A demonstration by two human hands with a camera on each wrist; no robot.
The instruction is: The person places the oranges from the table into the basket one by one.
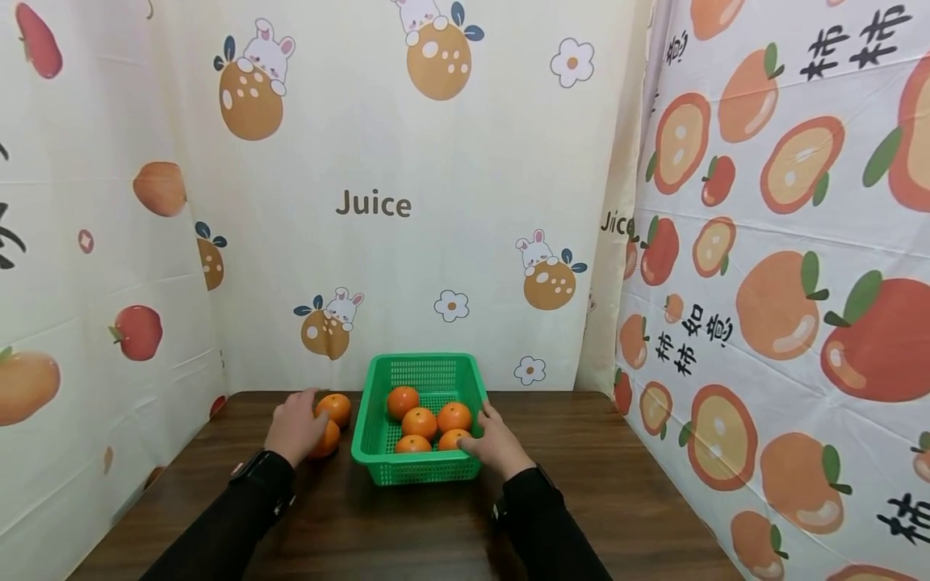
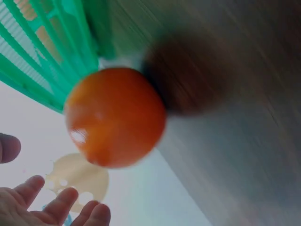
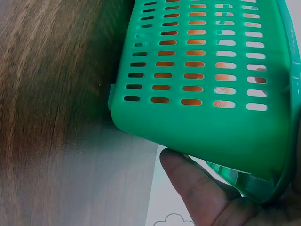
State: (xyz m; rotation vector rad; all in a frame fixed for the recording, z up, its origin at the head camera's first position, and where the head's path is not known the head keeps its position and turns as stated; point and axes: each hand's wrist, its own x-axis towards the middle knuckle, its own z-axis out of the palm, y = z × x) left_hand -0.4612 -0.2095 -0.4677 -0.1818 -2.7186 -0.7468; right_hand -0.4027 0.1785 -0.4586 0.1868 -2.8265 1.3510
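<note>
A green plastic basket (image 1: 407, 470) with slotted walls stands on the table, holding several oranges (image 1: 420, 423). To its left lie two more oranges: a farther one (image 1: 336, 408) and a nearer one (image 1: 327, 440), partly covered by my left hand (image 1: 295, 428). That hand reaches over beside them with its fingers spread. The left wrist view shows one orange (image 2: 115, 117) with a gap between it and the fingertips (image 2: 66, 195). My right hand (image 1: 503, 448) grips the basket's right side at the rim. In the right wrist view a finger (image 3: 188, 181) lies along the basket's end wall.
The dark wooden table (image 1: 581, 476) extends on both sides of the basket. A fruit-print curtain (image 1: 465, 161) hangs behind it, with more printed cloth at the left (image 1: 80, 266) and right (image 1: 785, 242).
</note>
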